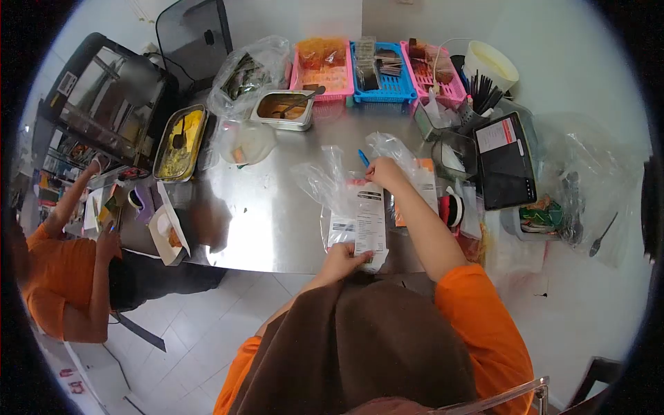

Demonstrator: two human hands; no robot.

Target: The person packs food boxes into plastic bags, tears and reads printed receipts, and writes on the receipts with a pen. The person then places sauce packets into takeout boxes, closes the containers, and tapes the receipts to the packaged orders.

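My left hand [343, 262] is closed on the lower end of a long white printed receipt [370, 218], its thumb on top of the paper. Beneath the receipt lies a clear plastic bag [330, 187] with printed paper inside. At the receipt's upper end, my right hand [387, 173] has its fingers closed around a blue pen [363, 158]. A second clear bag [389, 146], with an orange and white printed sheet [425, 183] by it, lies beyond and beside my right forearm.
Along the back stand pink [322, 83] and blue baskets [384, 91] and a steel pan of sauce [282, 109]. A yellow-filled tray [181, 145] and an open food box [166, 232] are left. A tablet [505, 162] stands right. A co-worker in orange [62, 277] is at left.
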